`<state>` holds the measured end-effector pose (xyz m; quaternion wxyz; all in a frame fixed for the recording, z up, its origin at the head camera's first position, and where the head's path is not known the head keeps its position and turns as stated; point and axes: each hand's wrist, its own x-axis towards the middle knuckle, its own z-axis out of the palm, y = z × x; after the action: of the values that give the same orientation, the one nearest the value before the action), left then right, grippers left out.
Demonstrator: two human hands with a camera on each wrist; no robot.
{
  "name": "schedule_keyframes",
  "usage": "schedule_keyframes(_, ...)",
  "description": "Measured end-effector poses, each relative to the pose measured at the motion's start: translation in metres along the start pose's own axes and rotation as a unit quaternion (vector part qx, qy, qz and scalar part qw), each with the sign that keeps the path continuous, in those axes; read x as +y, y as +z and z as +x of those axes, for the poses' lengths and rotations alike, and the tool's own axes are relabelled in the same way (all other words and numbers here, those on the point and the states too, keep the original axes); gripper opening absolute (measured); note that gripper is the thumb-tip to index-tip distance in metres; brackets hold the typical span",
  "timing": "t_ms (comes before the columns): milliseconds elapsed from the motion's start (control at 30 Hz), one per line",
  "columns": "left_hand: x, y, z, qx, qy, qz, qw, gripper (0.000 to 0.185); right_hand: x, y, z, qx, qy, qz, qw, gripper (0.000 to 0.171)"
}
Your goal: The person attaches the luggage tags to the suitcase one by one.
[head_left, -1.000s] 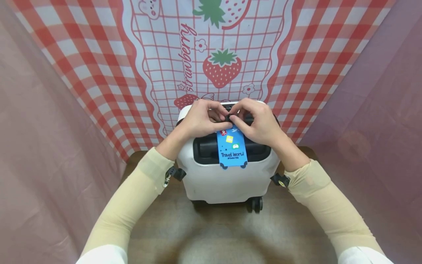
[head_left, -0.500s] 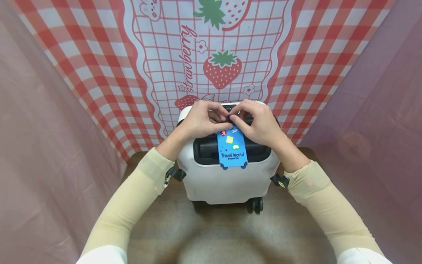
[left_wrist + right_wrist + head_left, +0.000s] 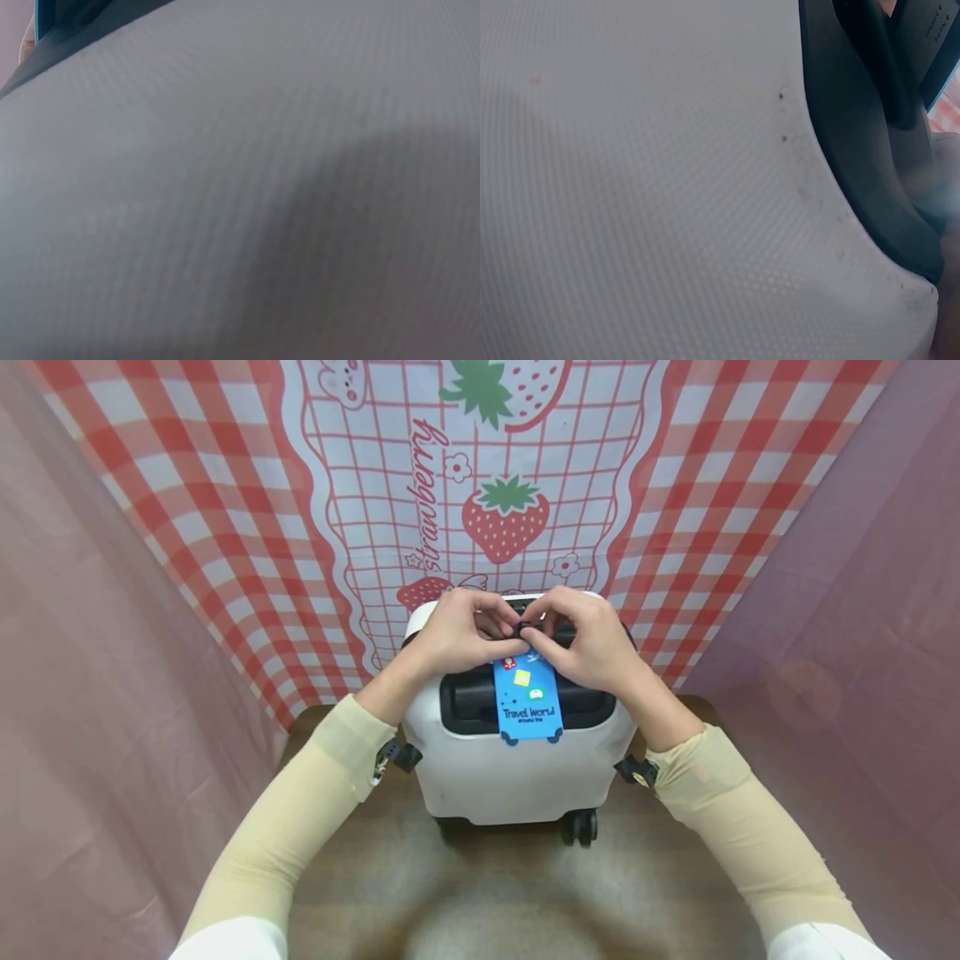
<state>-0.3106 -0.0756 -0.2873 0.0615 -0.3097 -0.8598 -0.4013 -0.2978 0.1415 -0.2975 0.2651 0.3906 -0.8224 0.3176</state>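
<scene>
- The left hand [image 3: 450, 633] rests on top of the white suitcase [image 3: 517, 777], at about 10 o'clock from the blue tag; its fingers are curled and pinch the small black strap [image 3: 520, 628] at the tag's upper end.
- The blue luggage tag [image 3: 528, 700] lies flat over the suitcase's dark handle recess [image 3: 468, 700], at the middle of the head view. It reads "Travel World", with a smaller line beneath that is too small to read.
- The right hand [image 3: 592, 639] sits at 2 o'clock from the tag, fingertips pressed together on the same black strap, touching the left hand's fingertips.
- The suitcase stands on a brown tabletop [image 3: 510, 893]; a wheel [image 3: 583, 825] shows at 5 o'clock.
- At 12 o'clock hangs a red checked cloth [image 3: 225, 510] printed "strawberry".
- Both wrist views show only suitcase shell, close up.
</scene>
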Motion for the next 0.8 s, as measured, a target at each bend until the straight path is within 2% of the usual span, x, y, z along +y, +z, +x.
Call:
schedule_keyframes(233, 0.0003, 0.0006, -0.0004, 0.000, -0.013, 0.000, 0.9999, 0.028, -0.0019, 0.0003, -0.0002, 0.003, 0.014, -0.007, 1.000, 0.017)
schedule_keyframes(800, 0.0017, 0.0003, -0.0001, 0.000, -0.008, 0.001, 1.0000, 0.028, -0.0026, -0.0015, 0.0003, -0.002, 0.007, -0.010, 1.000, 0.019)
